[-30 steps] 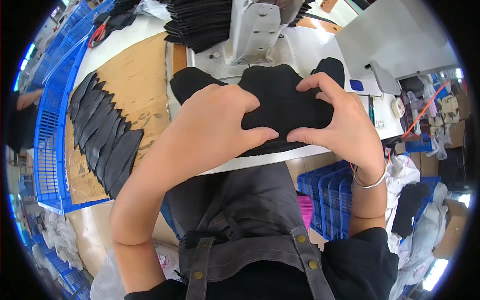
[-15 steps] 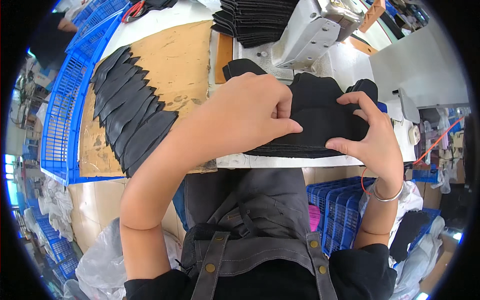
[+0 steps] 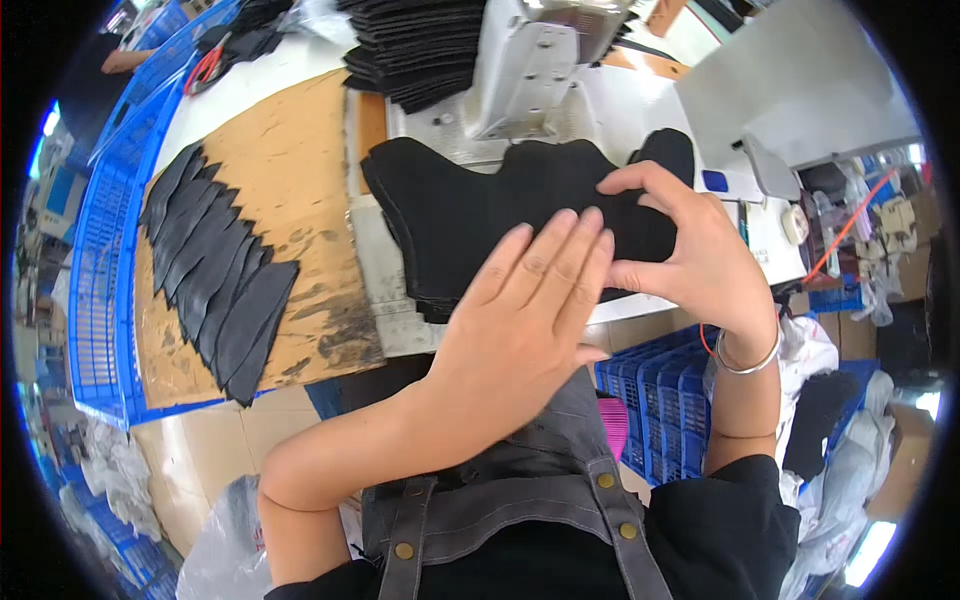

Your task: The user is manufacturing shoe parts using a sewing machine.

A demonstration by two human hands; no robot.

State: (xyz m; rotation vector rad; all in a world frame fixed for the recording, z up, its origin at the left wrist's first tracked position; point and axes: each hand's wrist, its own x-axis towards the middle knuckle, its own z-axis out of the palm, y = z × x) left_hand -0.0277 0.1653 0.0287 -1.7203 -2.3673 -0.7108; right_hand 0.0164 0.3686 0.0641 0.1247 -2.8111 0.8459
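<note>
**Left hand (image 3: 515, 345) flat, right hand (image 3: 700, 260) curved, on a stack of black pieces (image 3: 470, 220) at the worktop's (image 3: 275, 62) near edge**

A blue crate (image 3: 95, 320) stands along the worktop's left edge, and a co-worker's arm (image 3: 130, 60) shows beyond it. Dark pointed pieces (image 3: 205, 270) lie overlapping in a slanting row on a stained brown board (image 3: 285, 180) near that same edge. Toward the far left corner are red-handled scissors (image 3: 205, 68). Below the near edge, a clear plastic bag (image 3: 225, 545) bears faint red marks too small to make out.

Farther right, a taller pile of black pieces (image 3: 415, 50) sits toward the far edge. The stack under the hands lies at the middle of the near edge, before a white machine (image 3: 525, 80). The left hand is stretched flat, its fingers close together over the top piece. The right hand, with a bangle (image 3: 750, 365) at the wrist, bends around the stack's right end, thumb and forefinger wide apart; whether it grips cannot be told.

Blue crates (image 3: 660, 400) stand below the near edge. Past the right hand come a small blue patch (image 3: 714, 181) and, by the right edge, a white roll (image 3: 795, 222).
</note>
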